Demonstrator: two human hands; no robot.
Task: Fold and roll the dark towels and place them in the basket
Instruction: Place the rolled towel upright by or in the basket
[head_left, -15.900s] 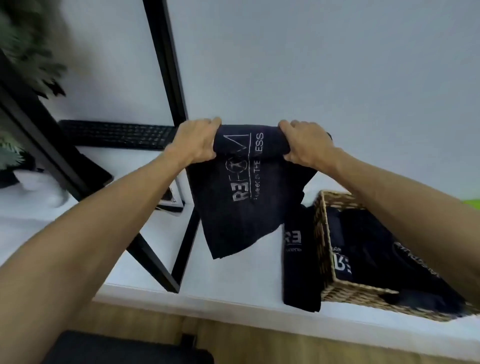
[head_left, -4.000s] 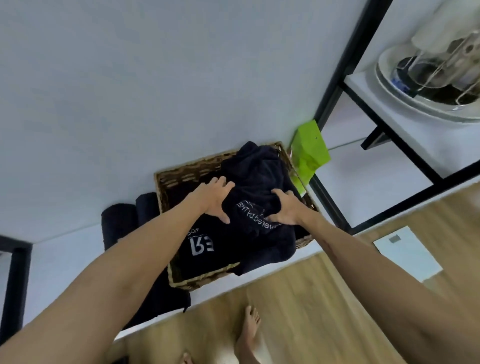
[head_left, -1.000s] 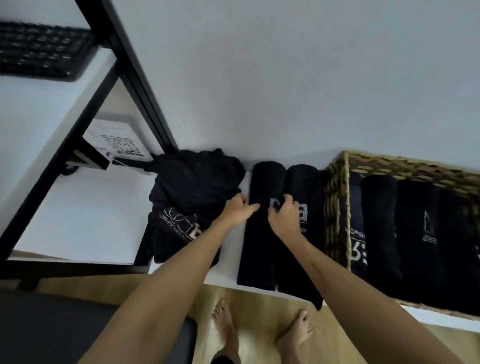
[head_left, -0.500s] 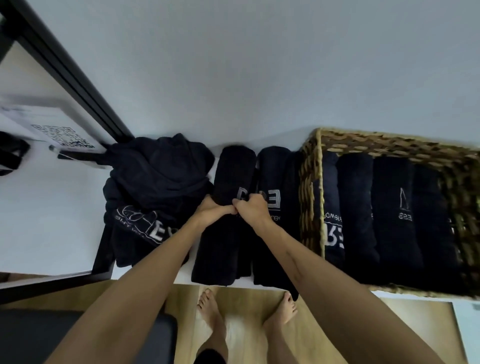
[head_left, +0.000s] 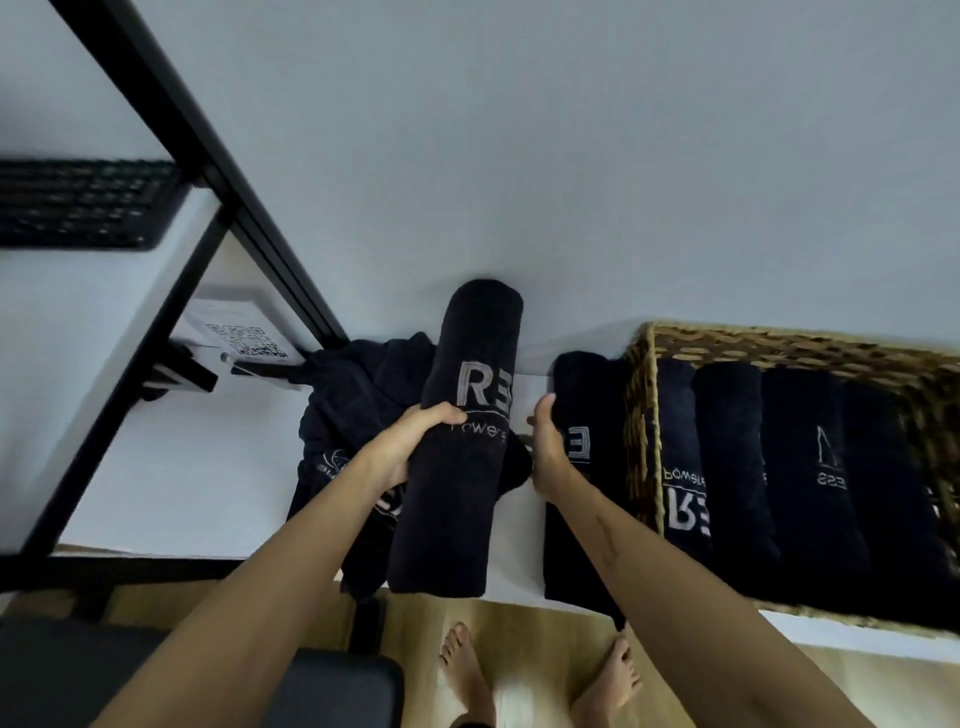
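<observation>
Head view: left hand (head_left: 410, 441) grips rolled towel (head_left: 457, 447) beside basket (head_left: 644, 415)

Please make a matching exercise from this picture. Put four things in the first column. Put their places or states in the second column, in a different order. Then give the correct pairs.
Things
1. lifted rolled towel
2. unfolded towel pile
3. rolled towel on the shelf
4. right hand

Places or states
A. lies just outside the left wall of the basket
B. open, fingers straight, beside the lifted roll
C. gripped by the left hand, raised above the shelf
D. crumpled, at the foot of the black frame post

Pairs: 1-C, 2-D, 3-A, 4-B
</observation>
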